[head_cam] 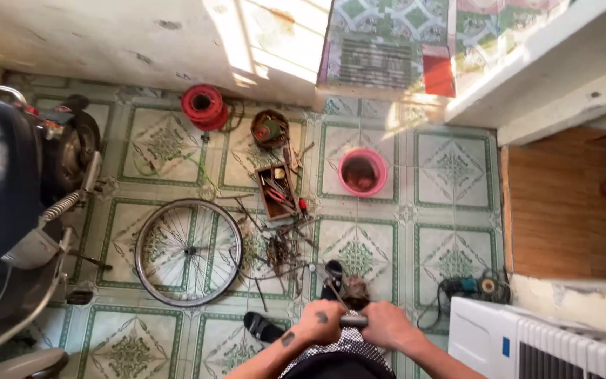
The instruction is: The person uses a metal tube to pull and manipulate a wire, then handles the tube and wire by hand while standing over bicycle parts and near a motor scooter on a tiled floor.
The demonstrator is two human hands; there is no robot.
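We see short dark metal bar (353,321), tube-like, lying roughly horizontal at bottom centre of view, over our lap. Both ends hidden inside fists; only grey middle section shows. Thin rod (331,289) runs up-left from it toward floor clutter; junction unclear. We can't tell bar's full length or end shape. Surface looks dull, unpainted.

green patterned tile floor (450,210), sunlit wall (177,42)
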